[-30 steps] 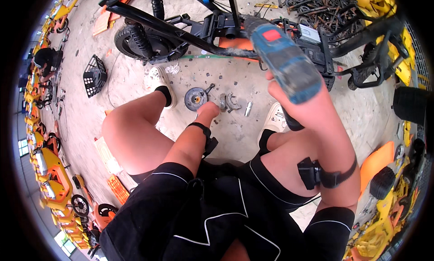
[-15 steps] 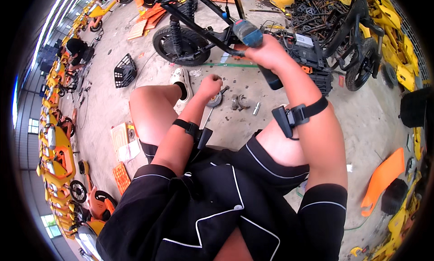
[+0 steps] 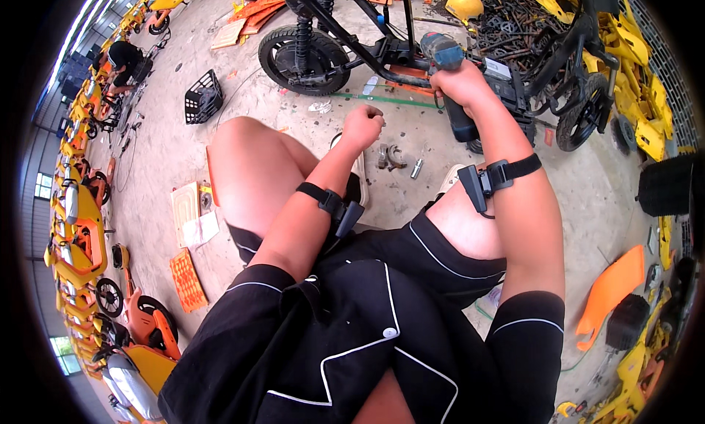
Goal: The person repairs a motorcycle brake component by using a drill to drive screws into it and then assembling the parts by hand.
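Observation:
My right hand (image 3: pixel 460 84) is wrapped around the grip of a cordless impact driver (image 3: pixel 443 51) with a blue-grey body. Its black battery (image 3: pixel 460 120) hangs below the hand. The tool is beside the lower part of a black scooter frame (image 3: pixel 354 40); its tip is hard to make out. My left hand (image 3: pixel 365 127) is closed above the floor, fingers curled, and whatever it may hold is hidden. Just past it lie curved metal pieces (image 3: pixel 395 157) and a small silver cylinder (image 3: pixel 416 168). The frame's black-tyred wheel (image 3: pixel 305 61) is ahead and left.
A black basket (image 3: pixel 203 98) sits on the floor to the left. Dark metal parts (image 3: pixel 507 26) are heaped at the back right, near a yellow helmet-like shell (image 3: pixel 465 7). Orange panels (image 3: pixel 611 295) lie right. A person (image 3: pixel 123 62) crouches far left beside rows of scooters.
My right hand and the driver have moved right and slightly forward. My left hand has shifted right and a little forward. My left leg has swung inward, and the view has shifted somewhat.

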Available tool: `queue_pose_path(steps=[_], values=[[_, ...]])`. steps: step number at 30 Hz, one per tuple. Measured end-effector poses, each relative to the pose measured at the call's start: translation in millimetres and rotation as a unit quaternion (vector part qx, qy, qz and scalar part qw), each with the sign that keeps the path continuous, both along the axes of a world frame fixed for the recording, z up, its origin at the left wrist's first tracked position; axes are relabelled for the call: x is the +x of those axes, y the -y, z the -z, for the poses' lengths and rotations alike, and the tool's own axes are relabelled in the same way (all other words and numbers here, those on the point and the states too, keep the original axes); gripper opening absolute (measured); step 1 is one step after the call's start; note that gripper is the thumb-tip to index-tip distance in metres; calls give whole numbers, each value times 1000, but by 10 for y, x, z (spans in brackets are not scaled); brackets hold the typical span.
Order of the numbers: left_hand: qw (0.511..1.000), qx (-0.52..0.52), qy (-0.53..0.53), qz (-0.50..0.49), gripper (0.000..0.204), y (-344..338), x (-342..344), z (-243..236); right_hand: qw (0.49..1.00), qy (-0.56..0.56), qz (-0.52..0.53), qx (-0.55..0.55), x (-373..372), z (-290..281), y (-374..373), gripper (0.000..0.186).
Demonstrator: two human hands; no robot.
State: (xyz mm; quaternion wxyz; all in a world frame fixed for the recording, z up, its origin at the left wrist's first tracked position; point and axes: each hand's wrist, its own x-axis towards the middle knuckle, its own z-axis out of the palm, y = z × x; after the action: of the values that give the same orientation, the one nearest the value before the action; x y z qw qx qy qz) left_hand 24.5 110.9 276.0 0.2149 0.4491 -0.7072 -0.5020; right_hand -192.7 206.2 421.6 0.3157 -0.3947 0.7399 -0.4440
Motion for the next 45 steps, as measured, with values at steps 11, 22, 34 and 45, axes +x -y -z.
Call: queue_pose_path(steps=[11,22,34,45], values=[[999,19,-18,39,29,-19,142,-42,1000,12,-10,-1,141,-62,9,11],[991,89,-91,-37,31,110,372,-184,997,74,9,-8,148,113,-112,9],[958,195,-138,-159,33,390,367,476,995,61,-42,60,726,325,-134,31],[903,414,43,-110,44,33,319,1182,842,-324,-243,356,1359,1812,140,32]])
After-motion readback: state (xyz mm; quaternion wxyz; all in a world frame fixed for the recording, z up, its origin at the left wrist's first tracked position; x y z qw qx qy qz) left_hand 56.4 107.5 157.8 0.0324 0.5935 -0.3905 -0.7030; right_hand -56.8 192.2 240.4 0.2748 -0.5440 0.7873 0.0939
